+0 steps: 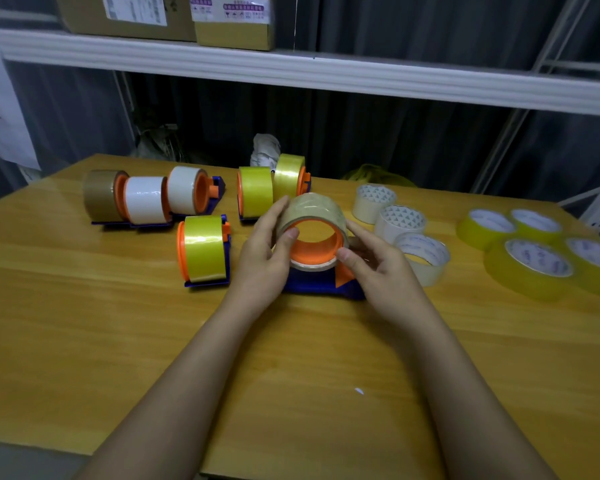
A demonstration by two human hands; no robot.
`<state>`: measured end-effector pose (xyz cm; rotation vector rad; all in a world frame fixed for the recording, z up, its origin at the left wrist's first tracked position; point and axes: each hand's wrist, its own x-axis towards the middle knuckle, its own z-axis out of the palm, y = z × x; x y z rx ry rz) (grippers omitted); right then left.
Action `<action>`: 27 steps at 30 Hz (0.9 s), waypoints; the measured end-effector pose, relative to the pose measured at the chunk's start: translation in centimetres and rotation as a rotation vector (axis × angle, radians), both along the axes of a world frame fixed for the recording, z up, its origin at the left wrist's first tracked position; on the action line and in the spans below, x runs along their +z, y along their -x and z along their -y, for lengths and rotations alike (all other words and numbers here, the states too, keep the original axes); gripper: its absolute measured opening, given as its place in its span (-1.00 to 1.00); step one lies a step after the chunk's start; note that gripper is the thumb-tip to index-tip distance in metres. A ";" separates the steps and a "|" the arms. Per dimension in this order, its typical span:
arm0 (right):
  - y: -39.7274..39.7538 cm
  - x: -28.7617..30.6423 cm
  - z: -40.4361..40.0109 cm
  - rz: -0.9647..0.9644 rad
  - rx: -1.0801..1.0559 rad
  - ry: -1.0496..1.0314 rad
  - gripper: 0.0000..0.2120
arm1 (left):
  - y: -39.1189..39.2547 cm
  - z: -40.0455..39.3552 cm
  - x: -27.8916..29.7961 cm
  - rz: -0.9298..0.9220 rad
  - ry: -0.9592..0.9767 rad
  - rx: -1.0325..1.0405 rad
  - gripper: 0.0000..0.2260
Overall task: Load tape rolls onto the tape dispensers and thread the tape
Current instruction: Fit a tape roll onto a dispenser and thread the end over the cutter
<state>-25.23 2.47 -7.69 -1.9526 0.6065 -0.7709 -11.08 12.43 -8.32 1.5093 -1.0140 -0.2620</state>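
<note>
A clear tape roll (314, 209) sits on the orange hub (314, 245) of a blue dispenser (321, 285) at the table's middle. My left hand (265, 251) grips the roll's left side, thumb on its front rim. My right hand (374, 268) holds the roll's right side, thumb on the lower rim, fingers behind it. Several loaded dispensers stand behind: a brown roll (101, 195), two white rolls (144, 200), and three yellow rolls, one of them closest (203, 249).
Loose white rolls (400, 221) and several flat yellow rolls (530, 268) lie to the right on the wooden table (153, 341). A white shelf (291, 71) with cardboard boxes (232, 22) hangs above the back edge.
</note>
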 end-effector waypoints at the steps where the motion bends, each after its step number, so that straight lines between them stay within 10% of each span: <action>1: 0.0 -0.1 0.0 0.031 0.009 -0.049 -0.52 | 0.0 -0.1 0.0 0.006 -0.005 -0.008 -0.55; 27: 0.0 0.1 -0.5 0.160 -0.046 -0.014 -0.43 | -0.2 -0.4 -0.2 0.164 0.015 -0.005 -0.52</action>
